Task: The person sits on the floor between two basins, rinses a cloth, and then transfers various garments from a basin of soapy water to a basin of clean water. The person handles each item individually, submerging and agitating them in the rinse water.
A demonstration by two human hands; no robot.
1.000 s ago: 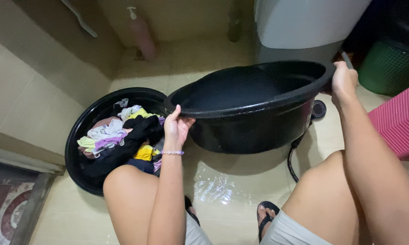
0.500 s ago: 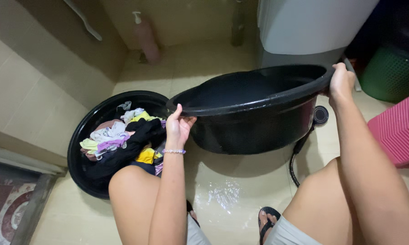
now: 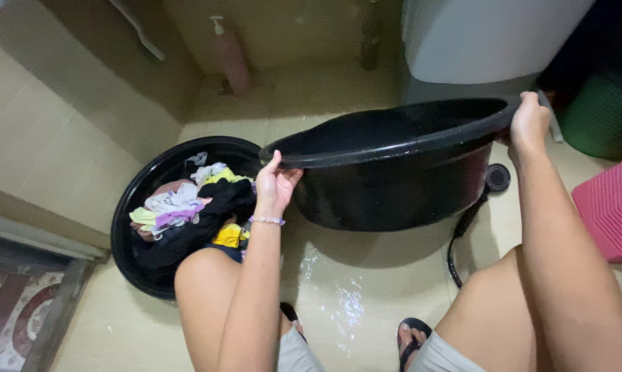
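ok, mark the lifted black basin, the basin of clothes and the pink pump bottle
lifted black basin (image 3: 393, 186), head view, front outer wall
basin of clothes (image 3: 128, 207), head view, bare left inner wall
pink pump bottle (image 3: 231, 62), head view, bottle body

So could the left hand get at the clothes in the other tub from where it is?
Probably yes. The left hand grips the rim of the lifted tub, right beside the clothes, and nothing lies between. It would have to let go first, leaving the right hand holding alone.

Beige tiled floor (image 3: 338, 289), wet patch near centre. Tiled wall (image 3: 56, 124) left. Pink pump bottle (image 3: 229, 55) far corner. Patterned mat (image 3: 14, 324) near left. Green basket (image 3: 600, 117), pink crate (image 3: 610, 207) right.
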